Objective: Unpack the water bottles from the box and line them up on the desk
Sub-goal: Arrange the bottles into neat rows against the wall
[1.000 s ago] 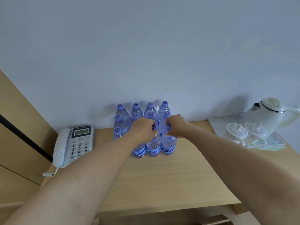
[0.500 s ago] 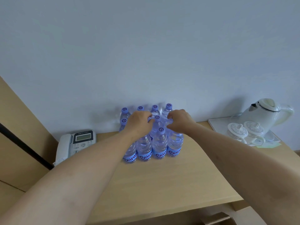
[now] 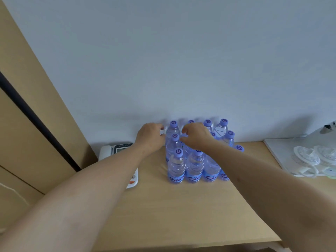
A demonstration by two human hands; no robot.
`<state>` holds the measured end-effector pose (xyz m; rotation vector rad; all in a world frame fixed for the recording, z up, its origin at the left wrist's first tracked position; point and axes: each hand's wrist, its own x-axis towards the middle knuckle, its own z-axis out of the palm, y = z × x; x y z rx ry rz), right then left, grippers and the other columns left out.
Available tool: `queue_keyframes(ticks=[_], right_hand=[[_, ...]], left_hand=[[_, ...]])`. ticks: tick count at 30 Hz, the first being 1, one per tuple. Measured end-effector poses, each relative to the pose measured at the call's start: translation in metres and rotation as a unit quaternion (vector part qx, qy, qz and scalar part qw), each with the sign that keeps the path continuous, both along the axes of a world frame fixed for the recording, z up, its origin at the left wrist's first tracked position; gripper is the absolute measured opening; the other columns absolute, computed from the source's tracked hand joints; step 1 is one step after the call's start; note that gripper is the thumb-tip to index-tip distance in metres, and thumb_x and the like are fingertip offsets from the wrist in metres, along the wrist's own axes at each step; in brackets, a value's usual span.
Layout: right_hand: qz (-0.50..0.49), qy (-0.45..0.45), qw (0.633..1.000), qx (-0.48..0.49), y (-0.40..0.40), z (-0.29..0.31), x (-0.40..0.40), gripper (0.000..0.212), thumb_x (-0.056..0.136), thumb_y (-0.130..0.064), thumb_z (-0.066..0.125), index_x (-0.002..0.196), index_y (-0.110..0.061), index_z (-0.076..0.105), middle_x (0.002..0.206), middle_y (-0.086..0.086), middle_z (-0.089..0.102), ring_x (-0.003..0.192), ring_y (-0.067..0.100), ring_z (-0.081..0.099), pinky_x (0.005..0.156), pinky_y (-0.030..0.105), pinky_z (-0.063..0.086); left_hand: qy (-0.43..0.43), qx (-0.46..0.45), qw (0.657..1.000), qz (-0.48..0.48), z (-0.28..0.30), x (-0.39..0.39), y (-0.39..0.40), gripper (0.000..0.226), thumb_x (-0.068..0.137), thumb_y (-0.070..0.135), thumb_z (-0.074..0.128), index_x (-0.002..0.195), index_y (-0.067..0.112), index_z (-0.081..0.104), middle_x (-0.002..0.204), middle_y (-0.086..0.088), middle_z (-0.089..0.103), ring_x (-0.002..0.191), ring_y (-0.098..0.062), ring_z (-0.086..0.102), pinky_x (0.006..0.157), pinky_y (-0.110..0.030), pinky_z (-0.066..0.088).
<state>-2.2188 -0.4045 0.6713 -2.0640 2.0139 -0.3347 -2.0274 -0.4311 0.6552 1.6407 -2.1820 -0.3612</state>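
Several clear water bottles (image 3: 177, 166) with purple caps and blue labels stand upright in tight rows on the wooden desk (image 3: 181, 215), against the wall. My left hand (image 3: 150, 138) hovers at the left side of the group, fingers apart, close to the back-left bottles. My right hand (image 3: 195, 136) is above the middle of the group with fingers curled and spread, holding nothing that I can see. My right forearm covers part of the right-hand bottles. No box is in view.
A white desk phone (image 3: 116, 151) lies left of the bottles, partly under my left arm. A white tray (image 3: 278, 153) with two lidded cups (image 3: 307, 157) sits at the right. A wooden cabinet (image 3: 27, 124) stands on the left.
Both hands have shifted left across the bottle group and opened, off the caps they gripped in the middle. The view has tilted up and turned left.
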Motion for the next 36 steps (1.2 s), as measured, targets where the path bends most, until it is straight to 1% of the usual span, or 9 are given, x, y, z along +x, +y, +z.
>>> queue_keyframes(ticks=[4,6,8,10,16,21,27,31,36], right_hand=[[0.029,0.018,0.999,0.025,-0.022,-0.001,0.020,0.035,0.082,-0.040,0.065,0.104,-0.012,0.067,0.098,0.006,0.066,0.099,0.026,0.060,0.080,0.036,0.051],[0.047,0.038,0.997,0.049,-0.034,0.000,0.029,0.035,0.081,-0.046,0.065,0.079,-0.011,0.064,0.079,0.004,0.062,0.080,0.024,0.060,0.064,0.032,0.050],[0.053,0.059,0.995,0.054,-0.041,-0.002,0.035,0.044,0.080,-0.047,0.067,0.057,-0.016,0.044,0.061,-0.001,0.047,0.057,0.016,0.049,0.046,0.026,0.033],[0.049,0.064,0.996,0.049,-0.045,-0.005,0.039,0.044,0.080,-0.040,0.069,0.056,-0.022,0.036,0.061,-0.003,0.040,0.051,0.011,0.039,0.043,0.024,0.024],[0.067,0.101,0.991,0.054,-0.046,-0.002,0.042,0.046,0.077,-0.024,0.072,0.053,-0.019,0.032,0.056,-0.001,0.037,0.049,0.015,0.037,0.041,0.026,0.024],[0.083,0.121,0.986,0.074,-0.042,0.001,0.045,0.046,0.076,-0.015,0.070,0.050,-0.021,0.032,0.057,0.000,0.035,0.058,0.022,0.043,0.042,0.026,0.026],[0.041,0.125,0.989,0.070,-0.038,-0.006,0.048,0.042,0.083,-0.034,0.067,0.059,-0.016,0.038,0.066,0.001,0.041,0.067,0.022,0.050,0.045,0.026,0.030],[0.054,0.138,0.987,0.064,-0.036,-0.009,0.051,0.042,0.081,-0.015,0.066,0.053,-0.015,0.034,0.059,0.002,0.037,0.059,0.022,0.045,0.040,0.024,0.025],[0.081,0.160,0.981,0.075,-0.038,-0.007,0.055,0.036,0.081,-0.008,0.062,0.056,-0.013,0.036,0.058,0.003,0.039,0.066,0.024,0.048,0.042,0.025,0.027]], left_hand=[[-0.010,0.023,1.000,0.002,-0.007,0.005,-0.013,0.039,0.087,0.029,0.062,0.123,0.016,0.064,0.119,-0.010,0.067,0.111,-0.030,0.060,0.090,-0.037,0.050],[-0.015,0.032,0.999,0.010,-0.010,0.006,-0.019,0.040,0.088,0.031,0.062,0.126,0.018,0.062,0.122,-0.010,0.065,0.113,-0.030,0.058,0.092,-0.037,0.049],[-0.021,0.041,0.999,0.013,-0.014,0.008,-0.021,0.040,0.089,0.031,0.061,0.127,0.018,0.061,0.124,-0.009,0.063,0.116,-0.029,0.057,0.093,-0.038,0.049],[-0.026,0.046,0.999,0.011,-0.017,0.010,-0.024,0.041,0.090,0.031,0.060,0.128,0.018,0.060,0.124,-0.009,0.062,0.117,-0.029,0.056,0.094,-0.038,0.048],[-0.013,0.051,0.998,0.022,-0.024,0.018,-0.029,0.041,0.090,0.031,0.060,0.129,0.018,0.060,0.124,-0.010,0.062,0.117,-0.029,0.055,0.095,-0.037,0.048],[0.003,0.059,0.998,0.013,-0.029,0.017,-0.023,0.040,0.090,0.029,0.060,0.128,0.018,0.060,0.125,-0.009,0.062,0.117,-0.028,0.056,0.095,-0.036,0.047],[-0.001,0.057,0.998,0.004,-0.027,0.025,-0.020,0.040,0.090,0.029,0.059,0.128,0.017,0.060,0.124,-0.010,0.062,0.117,-0.029,0.055,0.095,-0.037,0.047],[-0.002,0.058,0.998,0.005,-0.026,0.030,-0.021,0.040,0.090,0.031,0.060,0.129,0.017,0.060,0.123,-0.011,0.062,0.117,-0.029,0.055,0.094,-0.036,0.048],[0.002,0.056,0.998,-0.003,-0.024,0.026,-0.019,0.040,0.090,0.030,0.060,0.128,0.017,0.059,0.124,-0.010,0.062,0.117,-0.028,0.055,0.094,-0.037,0.047]])
